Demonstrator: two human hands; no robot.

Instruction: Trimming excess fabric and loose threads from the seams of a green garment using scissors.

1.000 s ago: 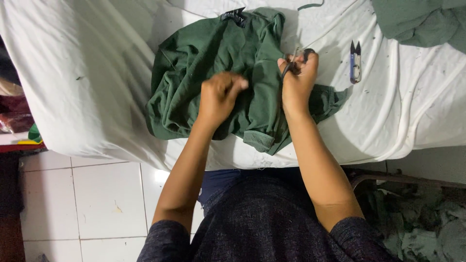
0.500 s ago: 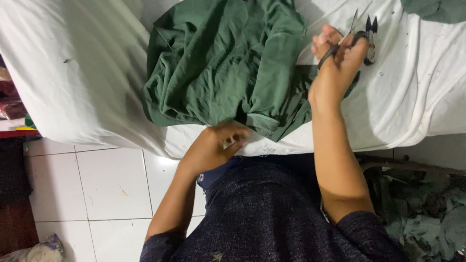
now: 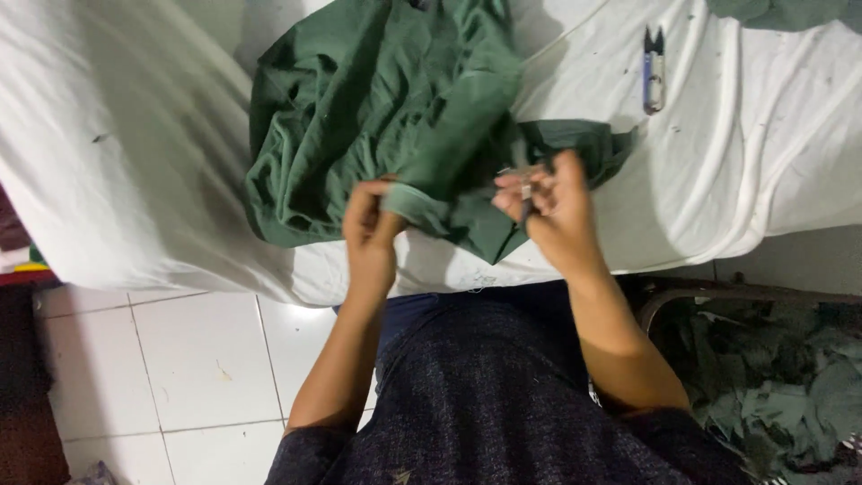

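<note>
On white cloth [image 3: 135, 162], both hands pinch green garment [image 3: 386, 117]: left hand [image 3: 370, 216], right hand [image 3: 549, 202].

garment: I see a dark green garment [image 3: 386, 117], crumpled and bunched, lying on the white-covered surface [image 3: 135, 162].
edge: its ribbed hem hangs toward me over the surface's near edge, pinched by my left hand [image 3: 368, 220].
tool: my right hand [image 3: 552, 211] grips a small metal tool, too blurred to tell, touching the fabric.
</note>
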